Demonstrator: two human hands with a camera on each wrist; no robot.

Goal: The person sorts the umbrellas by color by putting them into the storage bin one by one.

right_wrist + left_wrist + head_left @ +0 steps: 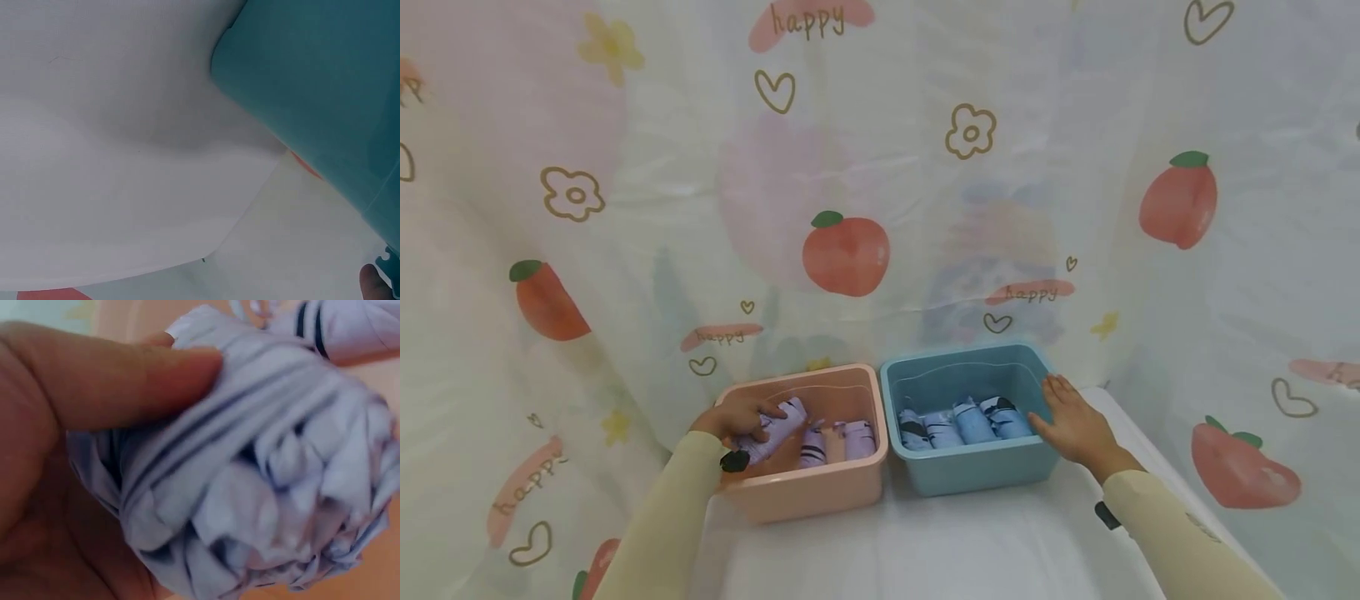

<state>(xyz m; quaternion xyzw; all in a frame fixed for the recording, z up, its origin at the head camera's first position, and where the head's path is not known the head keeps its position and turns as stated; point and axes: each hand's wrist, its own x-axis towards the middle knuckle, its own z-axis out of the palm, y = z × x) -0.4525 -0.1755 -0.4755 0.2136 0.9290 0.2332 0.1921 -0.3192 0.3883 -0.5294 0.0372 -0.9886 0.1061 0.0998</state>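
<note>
My left hand [747, 417] grips a rolled-up lilac cloth [784, 432] at the left side of the peach bin [805, 492]. In the left wrist view the thumb presses across this cloth roll [262, 481], whose bunched end faces the camera. Two more lilac rolls, a striped one [813, 447] and another [856, 439], lie in the same bin. My right hand [1077, 423], fingers straight, is at the right rim of the blue bin [981, 473]. A fingertip [374, 284] shows beside that bin in the right wrist view. Several rolled blue cloths [976, 423] lie inside it.
Both bins stand side by side at the far end of a white-covered table [970, 546]. Behind them hangs a white curtain [910, 183] printed with fruit, hearts and flowers, and it also runs along both sides.
</note>
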